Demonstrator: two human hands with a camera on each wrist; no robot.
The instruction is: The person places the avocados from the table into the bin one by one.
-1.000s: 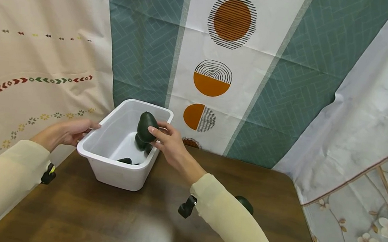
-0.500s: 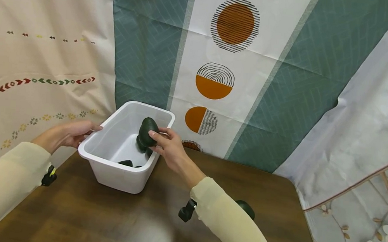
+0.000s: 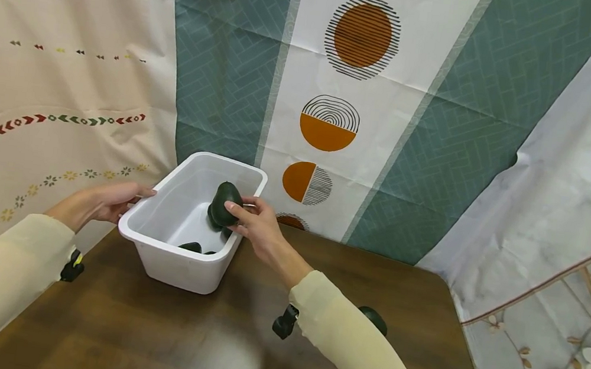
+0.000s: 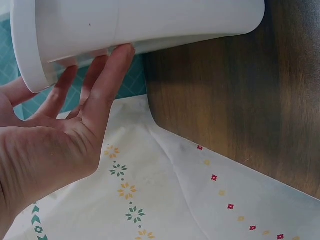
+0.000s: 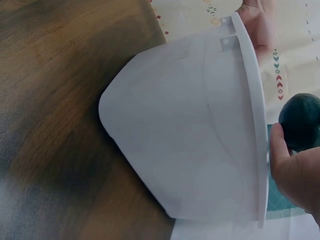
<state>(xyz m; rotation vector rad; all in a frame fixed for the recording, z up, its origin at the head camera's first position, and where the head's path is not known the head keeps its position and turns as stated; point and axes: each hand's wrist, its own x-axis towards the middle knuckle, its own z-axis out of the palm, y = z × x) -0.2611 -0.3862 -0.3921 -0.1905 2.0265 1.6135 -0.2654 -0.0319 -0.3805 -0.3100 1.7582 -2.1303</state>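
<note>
A white plastic tub stands on the table at left centre. My left hand grips its left rim; in the left wrist view the fingertips touch the outer wall. Over the tub's right side my right hand holds a dark green avocado between thumb and fingers. In the right wrist view that avocado sits just past the rim, partly cut off by the frame. Several more avocados lie inside the tub, partly hidden by its front wall and the held one.
Another avocado lies on the wooden table, partly behind my right sleeve. Patterned cloths hang close around: a cream one at left, a green and white one behind the tub, a flowered one at right.
My right hand has lowered the avocado slightly into the tub, closer over the avocados below. The left hand keeps its grip on the rim; the camera view has shifted a little.
</note>
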